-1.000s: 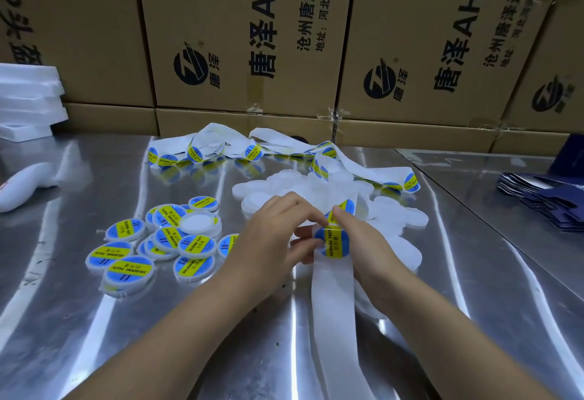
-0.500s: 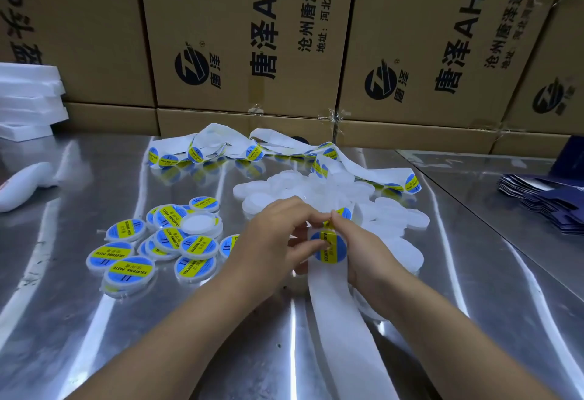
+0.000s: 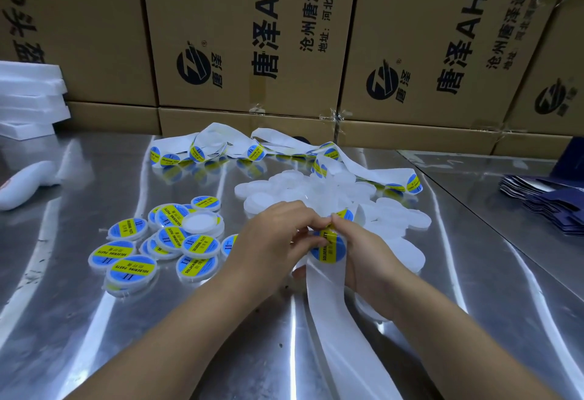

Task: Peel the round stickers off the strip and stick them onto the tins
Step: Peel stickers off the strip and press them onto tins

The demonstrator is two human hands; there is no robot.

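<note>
1. The left hand (image 3: pixel 278 241) and the right hand (image 3: pixel 366 257) meet above the counter (image 3: pixel 79 336), just in front of the heap of plain white tins (image 3: pixel 284 191).
2. The left fingers (image 3: pixel 303 221) pinch the upper edge of the round blue-and-yellow sticker (image 3: pixel 328 246). The right fingers (image 3: pixel 343 226) are curled around the white strip (image 3: pixel 335 320) beside it.
3. The sticker sits on the strip between both hands. I cannot tell whether its edge is already lifted.
4. The sticker looks thin, light and limp, and I expect its glue side to catch on skin. It is better to take it only at the rim.
5. The strip seems smooth and slippery, so it should be held close to the sticker.
6. The labelled tins (image 3: pixel 132 267) lie in a group to the left. A tin looks light and may slide on the shiny counter when pressed.
</note>
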